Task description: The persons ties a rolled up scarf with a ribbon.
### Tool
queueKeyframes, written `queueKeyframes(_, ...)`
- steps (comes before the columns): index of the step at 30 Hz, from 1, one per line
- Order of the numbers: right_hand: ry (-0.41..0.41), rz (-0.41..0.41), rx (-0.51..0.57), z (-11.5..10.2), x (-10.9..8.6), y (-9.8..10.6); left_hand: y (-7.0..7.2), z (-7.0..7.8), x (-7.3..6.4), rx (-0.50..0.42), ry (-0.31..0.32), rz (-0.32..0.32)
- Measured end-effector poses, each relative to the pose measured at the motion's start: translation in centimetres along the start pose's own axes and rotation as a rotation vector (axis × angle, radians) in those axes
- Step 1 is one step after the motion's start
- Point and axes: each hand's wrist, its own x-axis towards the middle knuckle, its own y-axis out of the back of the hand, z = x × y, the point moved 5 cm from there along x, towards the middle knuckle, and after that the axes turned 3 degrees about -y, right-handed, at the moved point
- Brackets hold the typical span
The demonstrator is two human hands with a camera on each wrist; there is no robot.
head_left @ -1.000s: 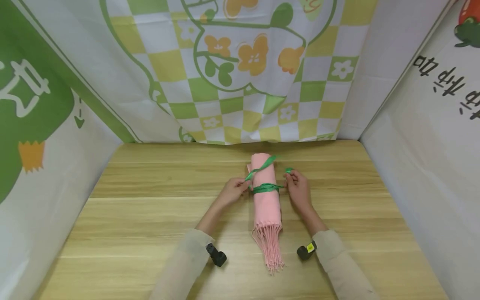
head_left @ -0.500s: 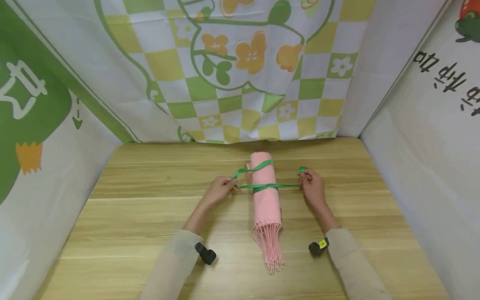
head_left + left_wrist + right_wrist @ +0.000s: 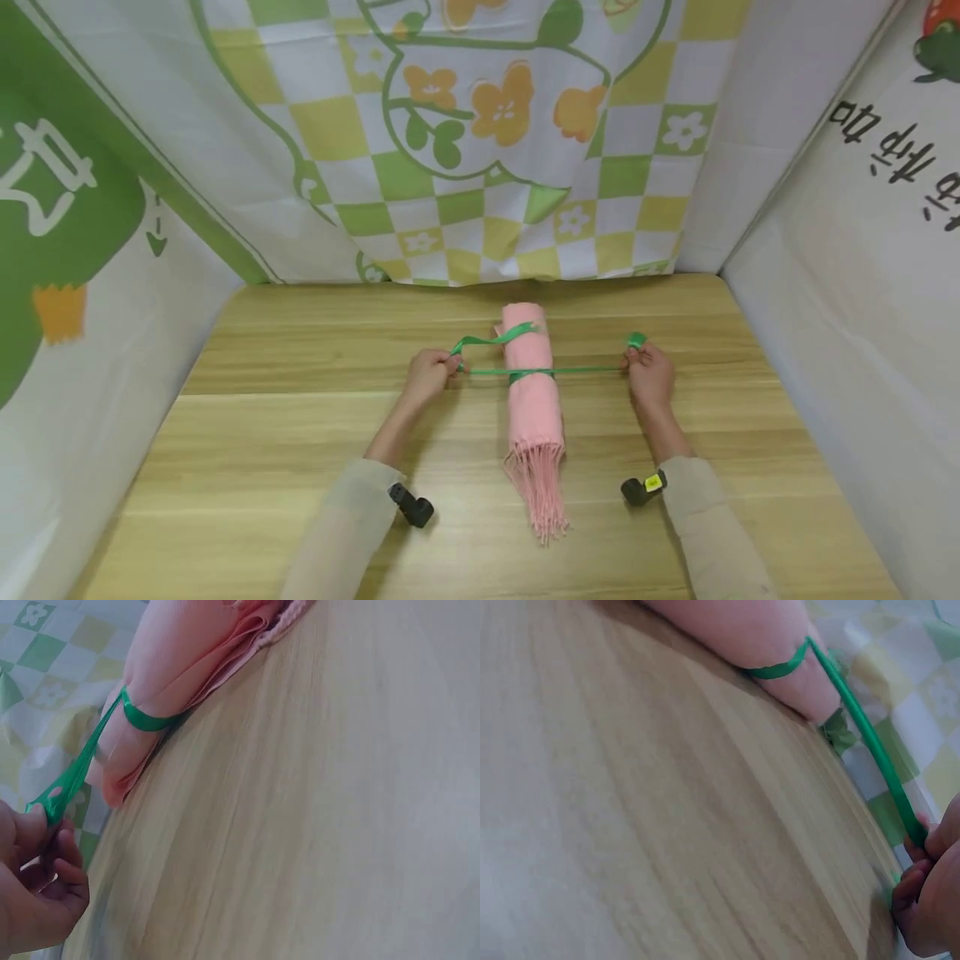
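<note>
A rolled pink scarf point(image 3: 534, 417) with a fringe lies lengthwise on the table, its fringe toward me. Round its upper half runs a green ribbon point(image 3: 585, 368), crossed on top and stretched straight to both sides. My left hand point(image 3: 429, 375) pinches one end, and a loose tail from it lies across the scarf's far part. On the other side my right hand point(image 3: 651, 375) pinches the other end, with a bit of ribbon standing above its fingers. In the left wrist view the ribbon point(image 3: 75, 776) runs taut from thumb and finger; the right wrist view shows the same on its side.
The wooden table point(image 3: 300, 333) stretches out around the scarf. A checked, flower-printed cloth point(image 3: 487, 208) hangs behind its back edge, and printed white panels stand at left and right.
Both hands have moved outward from the scarf, the left to the left and the right to the right. The ribbon between them has been drawn out tight, and its crossing looks narrower.
</note>
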Motion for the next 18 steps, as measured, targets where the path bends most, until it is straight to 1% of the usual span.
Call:
queueKeyframes(2, -0.012, 0.007, 0.010, 0.2, 0.0, 0.3, -0.1, -0.2, 0.1, -0.032, 0.013, 0.026)
queueKeyframes(3, -0.023, -0.008, 0.037, 0.3, 0.1, 0.3, -0.2, -0.3, 0.2, -0.078, 0.016, 0.024)
queueKeyframes(4, -0.041, -0.039, 0.084, 0.4, 0.1, 0.4, -0.4, -0.5, 0.2, -0.135, 0.018, 0.016)
queueKeyframes(5, -0.061, -0.083, 0.142, 0.6, 0.0, 0.4, -0.5, -0.7, 0.3, -0.214, 0.019, -0.002)
queueKeyframes(6, -0.091, -0.130, 0.225, 0.7, 0.1, 0.5, -0.6, -1.0, 0.3, -0.307, 0.018, -0.023)
queueKeyframes(7, -0.129, -0.174, 0.335, 0.8, 0.1, 0.7, -0.6, -1.2, 0.2, -0.421, 0.022, -0.041)
queueKeyframes(9, -0.216, -0.246, 0.571, 0.9, 0.1, 1.2, -0.7, -1.5, 0.1, -0.681, 0.030, -0.074)
queueKeyframes(10, -0.254, -0.269, 0.686, 0.8, 0.1, 1.5, -0.6, -1.5, 0.0, -0.803, 0.030, -0.084)
queueKeyframes(11, -0.281, -0.280, 0.779, 0.8, 0.2, 1.8, -0.4, -1.5, 0.0, -0.918, 0.025, -0.090)
queueKeyframes(12, -0.302, -0.280, 0.847, 0.6, 0.2, 2.2, -0.2, -1.4, -0.1, -1.014, 0.014, -0.092)
queueKeyframes(14, -0.332, -0.272, 0.924, 0.4, 0.4, 2.9, 0.4, -1.2, -0.1, -1.169, -0.015, -0.098)
queueKeyframes(16, -0.359, -0.259, 0.944, 0.2, 0.5, 3.6, 1.1, -1.0, -0.1, -1.286, -0.036, -0.090)
queueKeyframes(18, -0.390, -0.230, 0.941, 0.1, 0.7, 4.3, 2.0, -1.0, -0.1, -1.382, -0.041, -0.079)
